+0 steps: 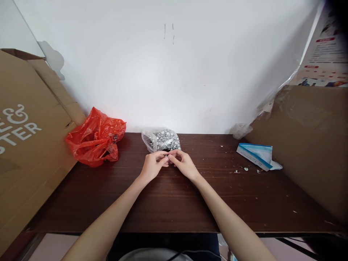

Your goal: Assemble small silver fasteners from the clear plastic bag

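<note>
My left hand (pixel 153 165) and my right hand (pixel 184 164) meet fingertip to fingertip over the middle of the table. Thumbs and index fingers of both are pinched together around a small silvery metal piece (pixel 166 156). It is mostly covered by the fingers, so its exact kind cannot be made out. Just behind the hands lies a clear plastic bag (pixel 148 139), its mouth loose toward the left. Many small shiny metal parts (pixel 166 137) fill it. The fingers partly hide the bag's front edge.
A crumpled red plastic bag (pixel 95 139) lies at the left, beside a large cardboard box (pixel 32 145). On the right are a blue-and-white packet (pixel 257 155), paper scraps (pixel 245 169) and another cardboard panel (pixel 312 145). A white wall (pixel 190 72) closes off the back of the dark wooden table (pixel 168 210).
</note>
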The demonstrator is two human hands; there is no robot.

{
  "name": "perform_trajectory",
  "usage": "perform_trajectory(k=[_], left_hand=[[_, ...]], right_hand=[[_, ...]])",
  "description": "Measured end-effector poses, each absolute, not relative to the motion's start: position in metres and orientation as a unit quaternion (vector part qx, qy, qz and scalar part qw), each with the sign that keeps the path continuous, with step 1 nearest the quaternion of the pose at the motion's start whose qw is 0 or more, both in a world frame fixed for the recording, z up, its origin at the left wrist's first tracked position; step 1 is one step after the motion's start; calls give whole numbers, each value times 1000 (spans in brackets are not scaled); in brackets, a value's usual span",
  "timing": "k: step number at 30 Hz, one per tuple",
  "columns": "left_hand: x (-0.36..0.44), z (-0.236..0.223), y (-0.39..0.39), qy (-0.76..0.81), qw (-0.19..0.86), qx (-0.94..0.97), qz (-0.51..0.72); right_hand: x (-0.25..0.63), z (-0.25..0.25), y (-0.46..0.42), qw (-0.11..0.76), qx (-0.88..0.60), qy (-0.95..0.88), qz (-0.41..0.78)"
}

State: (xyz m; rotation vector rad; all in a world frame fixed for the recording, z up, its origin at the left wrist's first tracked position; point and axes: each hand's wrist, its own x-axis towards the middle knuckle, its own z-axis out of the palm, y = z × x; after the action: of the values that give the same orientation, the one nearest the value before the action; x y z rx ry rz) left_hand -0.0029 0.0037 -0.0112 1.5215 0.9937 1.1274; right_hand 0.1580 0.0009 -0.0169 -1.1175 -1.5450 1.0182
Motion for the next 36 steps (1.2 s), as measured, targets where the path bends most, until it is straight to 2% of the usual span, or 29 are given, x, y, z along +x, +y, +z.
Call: perform_trajectory(k=[3,8,14,19,23,27,36], left_hand=[[-3,-11,4,414,469,621,472],[-2,-10,1,398,452,648,467],[-3,-9,1,389,440,657,473],[-3,-9,0,384,430,677,458],[-3,-7,0,393,415,679,460],[-4,-3,-1,400,405,680,462],[-4,-2,0,382,391,700,460]], right_hand=[[161,-17,3,476,-434,-607,465],[161,-16,1,453,-475,-653,379],[161,-12,-1,459,-423,-642,445],[162,-11,-2,449,-464,-661,382],[166,-8,-1,468,-432,-621,456],[172,-4,-1,419,-400,-644,500],[177,-2,-1,399,-387,-648,521]])
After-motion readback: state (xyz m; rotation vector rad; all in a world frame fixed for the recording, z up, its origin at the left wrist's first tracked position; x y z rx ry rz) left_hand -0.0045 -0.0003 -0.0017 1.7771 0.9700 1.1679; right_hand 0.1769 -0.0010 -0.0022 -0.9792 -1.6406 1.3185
